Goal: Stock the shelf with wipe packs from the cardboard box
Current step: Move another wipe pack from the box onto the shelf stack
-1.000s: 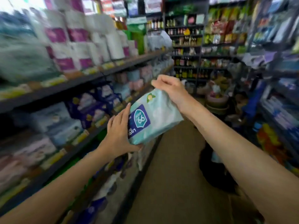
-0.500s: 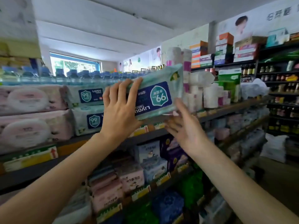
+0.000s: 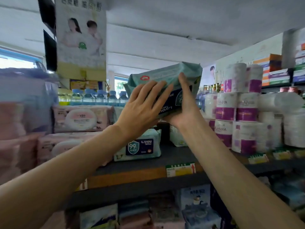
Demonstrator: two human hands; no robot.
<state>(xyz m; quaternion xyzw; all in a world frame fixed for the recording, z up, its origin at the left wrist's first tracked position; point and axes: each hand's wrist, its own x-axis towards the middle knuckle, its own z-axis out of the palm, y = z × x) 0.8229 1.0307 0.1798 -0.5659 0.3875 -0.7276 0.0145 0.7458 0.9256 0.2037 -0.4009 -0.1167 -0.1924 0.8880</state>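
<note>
Since the last frame the green wipe pack has risen above the shelf; right hand grips it, left hand apparently presses flat-fingered, over a shelved pack beside toilet rolls.

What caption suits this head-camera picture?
Both hands, left hand and right hand, lift a green wipe pack above the shelf.

Small grocery/convenience shop: dark shelf w/ price tags on its front edge, stacked wipe packs, toilet-paper rolls, water bottles behind, boxed goods on far racks, ad poster overhead.
</note>
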